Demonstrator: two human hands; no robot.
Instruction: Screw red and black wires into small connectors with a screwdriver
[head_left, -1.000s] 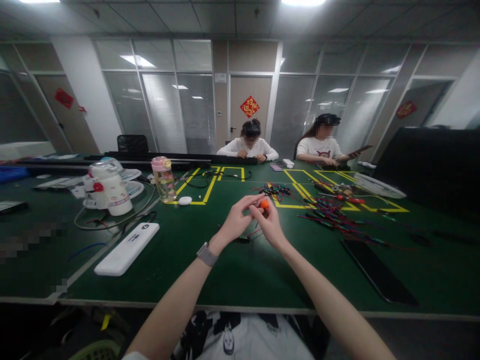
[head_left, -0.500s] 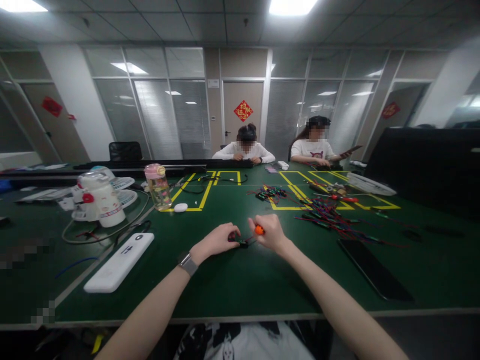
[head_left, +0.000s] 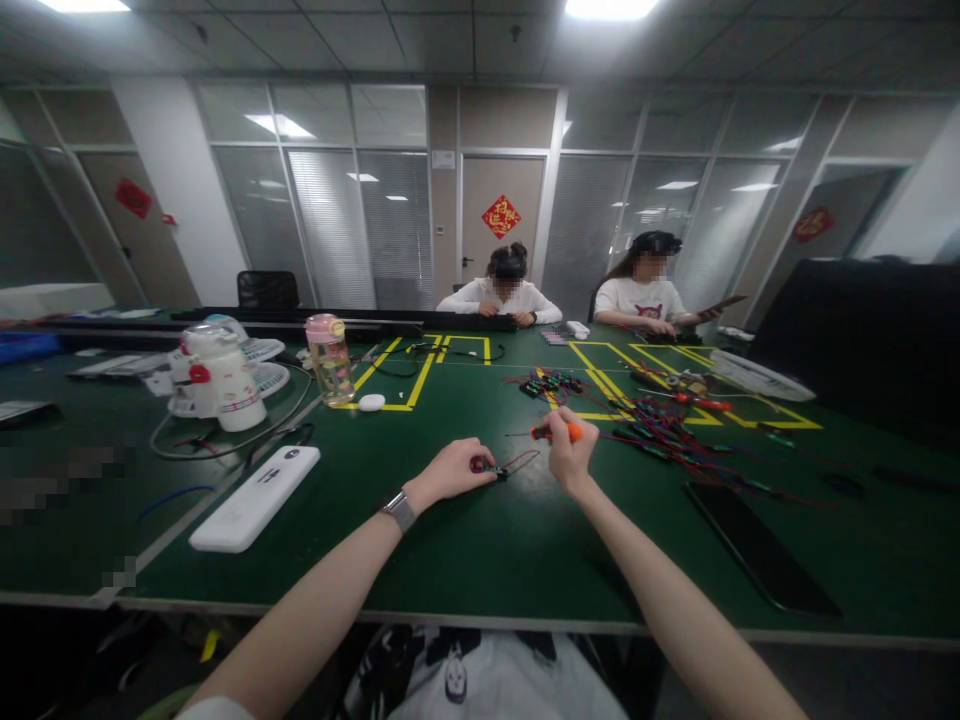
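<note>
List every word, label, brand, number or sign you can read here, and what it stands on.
Nothing reads with certainty.
Red diamond sign on the middle door: gold characters, too blurred to quote.
Left door's red sign and far-right red sign: blurred.
White slab-shaped device: dark marking, too small.
Orange-handled screwdriver: no text visible.

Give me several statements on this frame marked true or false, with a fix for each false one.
1. The right hand holds a screwdriver. True.
2. The screwdriver is all green. False: it shows orange.
3. The left hand touches a small board. True.
4. A black phone is to the right of both hands. True.
5. That black phone stands on end. False: it lies flat.
</note>
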